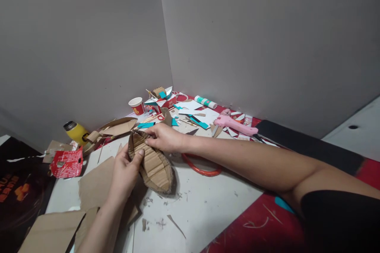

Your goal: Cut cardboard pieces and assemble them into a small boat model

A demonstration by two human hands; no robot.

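Two bare hands close on a boat-shaped cardboard hull (151, 162) held just above the white desk (208, 201), toward its left half. The left hand (126, 172) comes up from the near edge, forearm angled inward, thumb pressed onto the corrugated inner face and fingers wrapped beneath the hull's left side. The right hand (164, 137) reaches in from the right on a long, nearly straight arm lying low across the desk, fingertips pinching the hull's far rim. A red ring (202, 168) lies on the desk under that forearm. Flat cardboard sheets (95, 184) lie by the near left edge. Toward the far corner sit a red paper cup (137, 106), a yellow bottle (75, 131) and a pink glue gun (234, 124) among paper scraps.
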